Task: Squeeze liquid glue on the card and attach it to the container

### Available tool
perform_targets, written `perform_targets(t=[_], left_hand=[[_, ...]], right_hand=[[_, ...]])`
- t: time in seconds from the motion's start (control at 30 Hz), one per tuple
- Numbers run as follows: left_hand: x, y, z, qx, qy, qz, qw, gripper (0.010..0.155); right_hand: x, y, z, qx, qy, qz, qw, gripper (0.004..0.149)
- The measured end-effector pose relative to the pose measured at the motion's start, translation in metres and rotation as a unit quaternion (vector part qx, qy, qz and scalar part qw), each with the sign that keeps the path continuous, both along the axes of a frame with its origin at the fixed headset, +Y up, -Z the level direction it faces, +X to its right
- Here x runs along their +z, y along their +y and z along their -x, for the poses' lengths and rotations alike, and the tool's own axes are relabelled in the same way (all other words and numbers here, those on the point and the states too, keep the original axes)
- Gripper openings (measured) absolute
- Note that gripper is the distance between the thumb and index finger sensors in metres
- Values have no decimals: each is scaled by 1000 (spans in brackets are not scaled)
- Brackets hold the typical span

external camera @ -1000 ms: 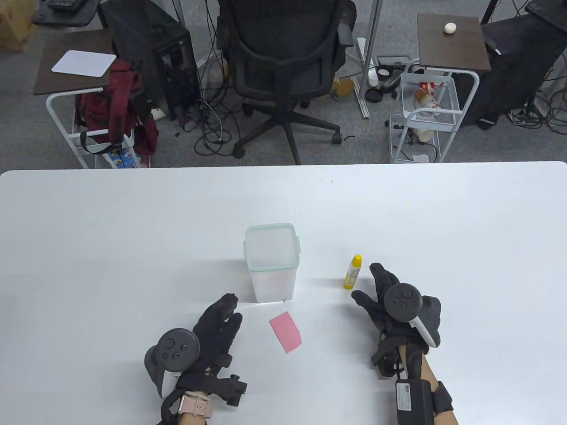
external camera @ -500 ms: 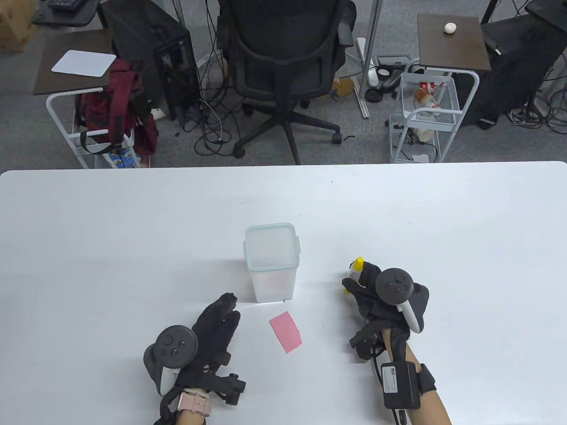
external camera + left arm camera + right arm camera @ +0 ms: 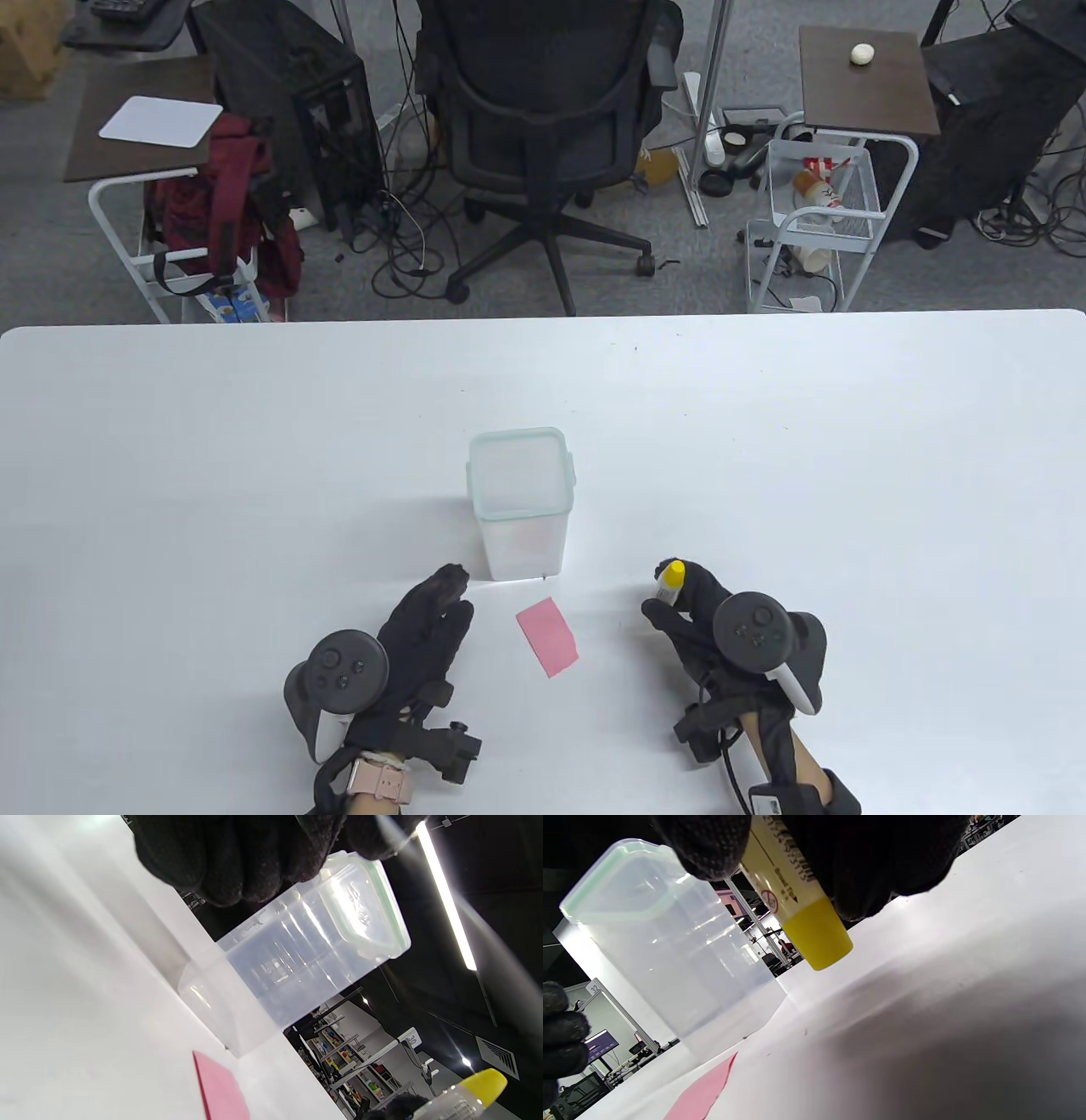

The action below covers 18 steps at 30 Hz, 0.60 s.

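A clear plastic container (image 3: 519, 501) with a green-rimmed lid stands upright mid-table; it also shows in the left wrist view (image 3: 297, 950) and the right wrist view (image 3: 657, 942). A pink card (image 3: 548, 636) lies flat in front of it, seen too in the left wrist view (image 3: 220, 1090) and the right wrist view (image 3: 700, 1090). My right hand (image 3: 679, 607) grips a small glue bottle (image 3: 671, 580) with a yellow cap (image 3: 818, 935), lifted off the table right of the card. My left hand (image 3: 428, 615) is empty, fingers extended, left of the card and near the container's base.
The white table (image 3: 212, 475) spreads wide on all sides. Beyond its far edge stand an office chair (image 3: 543, 127), side tables and a wire cart (image 3: 814, 204) on the floor.
My right hand closed on the glue bottle, lifted it and carried it back toward me, nearer the card. My left hand shifted slightly right.
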<state>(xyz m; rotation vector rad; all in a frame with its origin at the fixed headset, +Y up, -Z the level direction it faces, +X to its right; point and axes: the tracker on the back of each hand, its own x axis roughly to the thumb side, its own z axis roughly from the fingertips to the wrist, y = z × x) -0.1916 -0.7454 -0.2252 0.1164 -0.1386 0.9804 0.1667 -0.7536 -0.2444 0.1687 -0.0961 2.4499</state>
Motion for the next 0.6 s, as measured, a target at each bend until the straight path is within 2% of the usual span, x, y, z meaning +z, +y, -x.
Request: perform_targets(t=[0.2, 0.33, 0.6], left_hand=[[12, 12, -21, -12, -43, -34, 998, 61], [23, 28, -45, -20, -84, -75, 993, 64], [36, 35, -83, -1, -188, -64, 980, 69]], right_hand=[[19, 3, 13, -42, 28, -5, 999, 55], [32, 7, 36, -30, 81, -26, 996, 54], [51, 9, 64, 25, 178, -60, 982, 54]])
